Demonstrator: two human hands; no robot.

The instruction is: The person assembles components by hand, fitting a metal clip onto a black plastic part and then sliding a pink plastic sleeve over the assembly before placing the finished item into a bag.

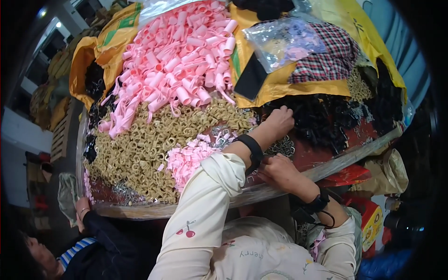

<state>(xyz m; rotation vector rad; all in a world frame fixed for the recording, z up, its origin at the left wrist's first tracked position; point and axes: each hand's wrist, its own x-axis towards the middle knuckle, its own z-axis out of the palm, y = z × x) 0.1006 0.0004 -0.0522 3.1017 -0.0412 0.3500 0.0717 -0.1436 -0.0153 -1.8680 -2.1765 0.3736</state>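
Note:
My left hand (280,121) reaches across the table to the near edge of a heap of black plastic pieces (317,123). Its fingers are curled and closed, and what they hold, if anything, is hidden. Close to the table's front rim, my right hand (281,172) is closed in a pinch; any small piece in it is too small to make out. Between the two hands lies a pile of small metal parts (282,147). Small pink pieces (191,158) are heaped left of my left forearm, with tan ring-shaped clips (135,149) beyond them.
Pink tubular pieces (182,60) form a big mound at the back. A dark phone (251,77), a clear plastic bag (280,39) and checked cloth (336,51) lie on yellow sacking. The wooden rim (359,151) borders the table. Another person's hand (82,210) is at the left corner.

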